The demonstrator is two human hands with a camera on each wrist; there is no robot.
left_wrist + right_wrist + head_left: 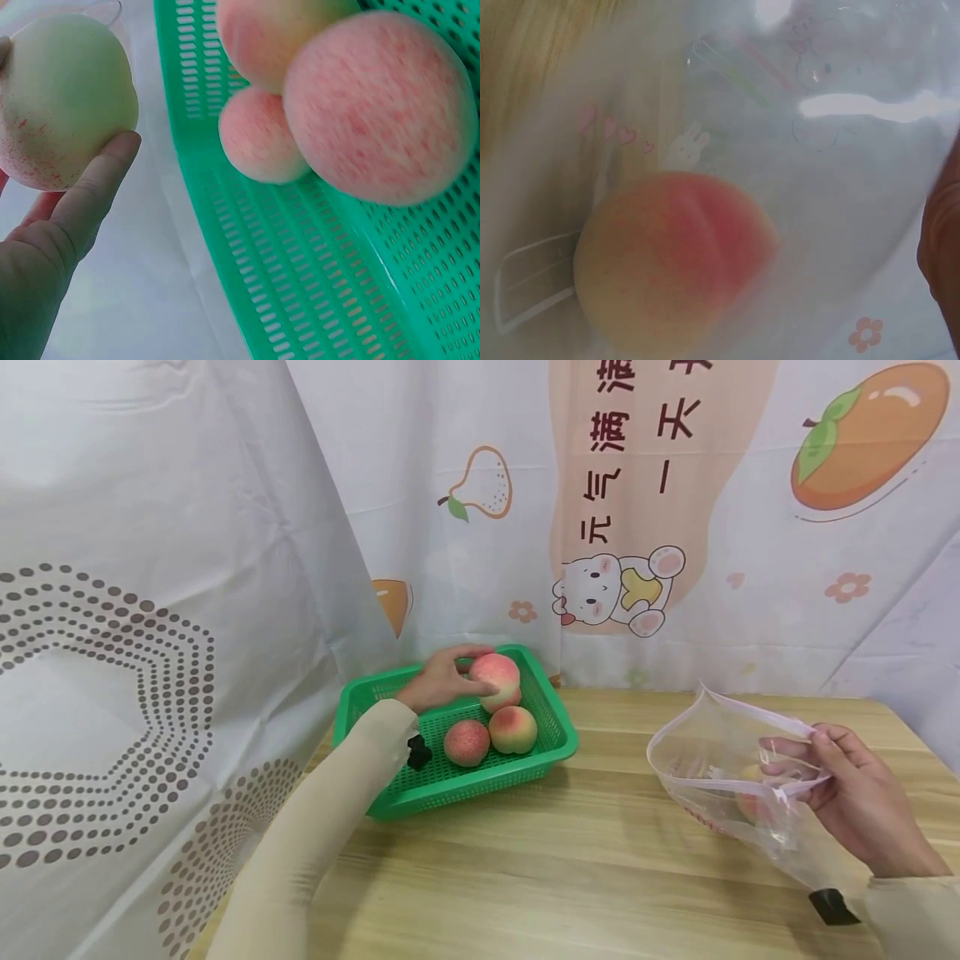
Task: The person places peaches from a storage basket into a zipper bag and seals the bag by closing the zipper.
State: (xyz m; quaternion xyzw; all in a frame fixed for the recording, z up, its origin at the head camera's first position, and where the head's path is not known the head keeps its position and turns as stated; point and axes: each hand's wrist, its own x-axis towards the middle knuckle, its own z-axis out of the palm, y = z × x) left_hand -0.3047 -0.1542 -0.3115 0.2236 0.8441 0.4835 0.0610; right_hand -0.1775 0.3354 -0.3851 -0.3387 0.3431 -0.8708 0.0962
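- Worked at a wood-grain table (525, 868), backed by white printed cloth (450, 581).
- Grasped a pink-and-cream peach (495, 672) in the left hand (441, 681), over the far right corner of a green basket (465, 790). Set thumb and fingers on opposite sides, likely to stop a round body from rolling out.
- Pinched the rim of a clear zip bag (712, 807) in the right hand (862, 793), thumb on the zip edge. Could not tell whether all remaining fingers were inside or behind the film.
- Spread the bag mouth wide, presumably by raising one edge to part the limp sides.
- Enclosed one bagged peach (675, 266) low in the bag, probably acting as ballast.
- Counted three more in the basket: a red speckled peach (466, 743), a yellow-and-red peach (513, 730) just beside it, and a partly hidden peach (508, 699) below the grasped one. Presumably confined by the raised walls.
- Noted as obstacles: basket wall and bare table span between basket and bag; loose film, liable to fold inward.
- Masked part of the basket's left side with the left sleeve (322, 810) and black wrist fitting (418, 752).
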